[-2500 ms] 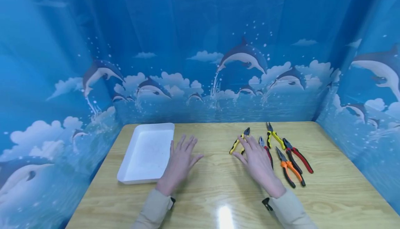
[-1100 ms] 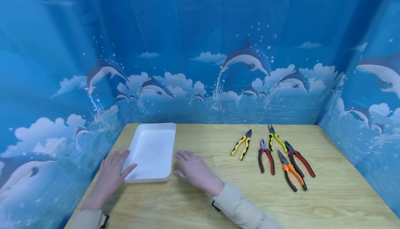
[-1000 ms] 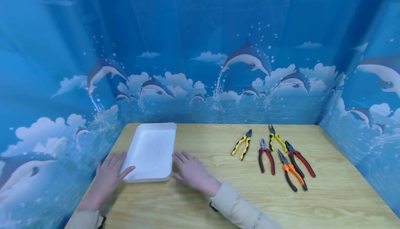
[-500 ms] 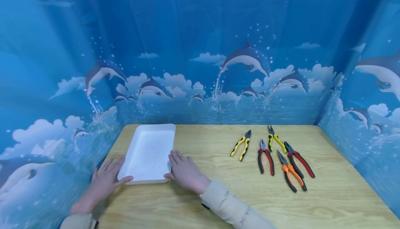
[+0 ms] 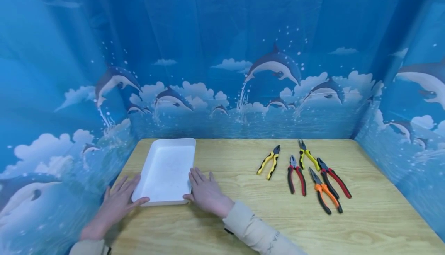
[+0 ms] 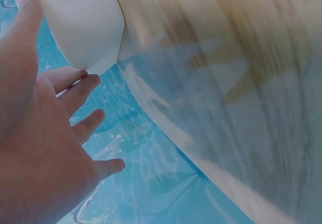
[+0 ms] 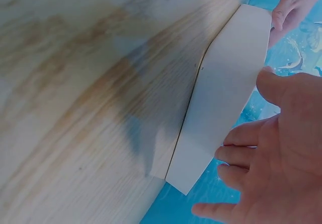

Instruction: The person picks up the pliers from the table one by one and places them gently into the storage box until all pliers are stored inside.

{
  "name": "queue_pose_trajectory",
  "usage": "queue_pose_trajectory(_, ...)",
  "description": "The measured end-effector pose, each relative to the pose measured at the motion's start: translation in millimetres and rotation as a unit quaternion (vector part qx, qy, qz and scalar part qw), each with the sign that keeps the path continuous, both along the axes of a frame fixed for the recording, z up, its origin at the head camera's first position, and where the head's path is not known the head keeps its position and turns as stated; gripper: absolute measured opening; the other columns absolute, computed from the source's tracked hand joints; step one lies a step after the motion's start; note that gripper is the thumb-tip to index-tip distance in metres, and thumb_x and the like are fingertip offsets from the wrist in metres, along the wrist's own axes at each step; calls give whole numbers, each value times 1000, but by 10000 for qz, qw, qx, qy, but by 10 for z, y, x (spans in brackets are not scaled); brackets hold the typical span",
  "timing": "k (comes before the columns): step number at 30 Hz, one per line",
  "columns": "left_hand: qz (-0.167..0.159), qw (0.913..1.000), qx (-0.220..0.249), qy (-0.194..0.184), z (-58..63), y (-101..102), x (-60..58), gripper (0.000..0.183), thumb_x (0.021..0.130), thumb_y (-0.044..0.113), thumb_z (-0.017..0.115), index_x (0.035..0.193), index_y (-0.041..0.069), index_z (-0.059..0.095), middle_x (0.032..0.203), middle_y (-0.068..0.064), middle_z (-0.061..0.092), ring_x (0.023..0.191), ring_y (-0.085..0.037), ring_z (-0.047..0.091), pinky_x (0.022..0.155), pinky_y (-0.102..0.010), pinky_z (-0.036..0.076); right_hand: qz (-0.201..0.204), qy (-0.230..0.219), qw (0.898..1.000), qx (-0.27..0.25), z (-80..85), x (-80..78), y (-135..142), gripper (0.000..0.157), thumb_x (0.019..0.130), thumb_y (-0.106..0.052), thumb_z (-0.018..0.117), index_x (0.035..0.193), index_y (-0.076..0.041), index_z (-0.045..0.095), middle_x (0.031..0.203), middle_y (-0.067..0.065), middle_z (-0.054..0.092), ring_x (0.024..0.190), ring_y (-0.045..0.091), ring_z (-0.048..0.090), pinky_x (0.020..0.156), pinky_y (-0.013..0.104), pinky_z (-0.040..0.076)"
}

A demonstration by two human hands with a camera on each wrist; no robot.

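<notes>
A shallow white rectangular tray (image 5: pixel 170 170) lies at the table's left. My left hand (image 5: pixel 116 204) is at its left side, fingers spread and straight, thumb on the near left corner. At the opposite side, my right hand (image 5: pixel 206 193) has its extended fingertips against the right rim and its thumb by the near right corner. From the left wrist, the tray's pale outer wall (image 6: pixel 85 22) appears beside the fingertips. In the right wrist view, the long side wall (image 7: pixel 221 88) meets my right thumb and fingertips; part of my left hand (image 7: pixel 297 5) shows beyond.
On the right lie yellow-black pliers (image 5: pixel 276 153), red-black pliers (image 5: pixel 294 165), yellow-black long-nose pliers (image 5: pixel 304 150), orange-black long-nose pliers (image 5: pixel 318 186) and more red-black pliers (image 5: pixel 323 166). A blue dolphin curtain (image 5: pixel 215 54) encloses the wooden table (image 5: pixel 243 224) at back and sides.
My left hand has gone from the tray's right side to its left. My right hand has come from above the pliers to the tray's right side. In the last half second, little differs.
</notes>
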State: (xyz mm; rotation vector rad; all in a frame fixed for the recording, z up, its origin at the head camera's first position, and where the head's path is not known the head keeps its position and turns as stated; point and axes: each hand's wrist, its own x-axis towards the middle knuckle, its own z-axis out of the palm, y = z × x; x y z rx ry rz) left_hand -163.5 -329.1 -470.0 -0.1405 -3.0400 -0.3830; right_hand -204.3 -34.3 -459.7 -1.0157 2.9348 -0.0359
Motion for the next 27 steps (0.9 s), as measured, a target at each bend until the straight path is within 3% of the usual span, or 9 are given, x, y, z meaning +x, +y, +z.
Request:
queue_pose_trajectory(18,51,10000,26,41,-13,116,4,94,91,62,65,151,-6,40,149,-31,44,142,-55,26,105,-85,9,-20,-262,9991,-330,-6,-7,119,72,105,-52,42,158,-5,32,167,10,24,154,23,22,120,57,29)
queue_pose_trajectory(27,-11,9999,140,98,-20,161,8,92,91,60,66,151,-5,40,149,-31,45,143,-55,26,105,-85,10,-90,-183,9996,-192,-26,-25,158,73,104,-56,41,159,-8,32,167,7,24,154,20,22,121,54,30)
